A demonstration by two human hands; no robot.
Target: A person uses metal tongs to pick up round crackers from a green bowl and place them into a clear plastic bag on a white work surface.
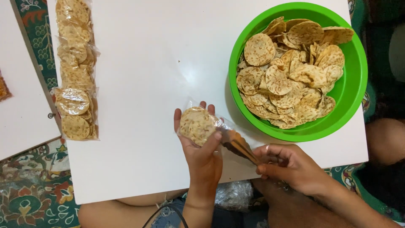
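My left hand [201, 145] holds a small clear plastic bag of round speckled crackers [196, 125] just above the white table [156, 63], thumb pressed on the bag's right side. My right hand [291, 165] grips brown tongs [237, 145], whose tips reach the bag's open end by my left thumb. A green bowl [353, 80] heaped with loose crackers [291, 71] stands at the table's right, close beyond the tongs.
Several filled clear bags of crackers [76, 67] lie in a row along the table's left edge. A second white surface [21, 101] sits further left. Patterned carpet [33, 194] shows below. Crumpled plastic bags [234, 195] rest in my lap.
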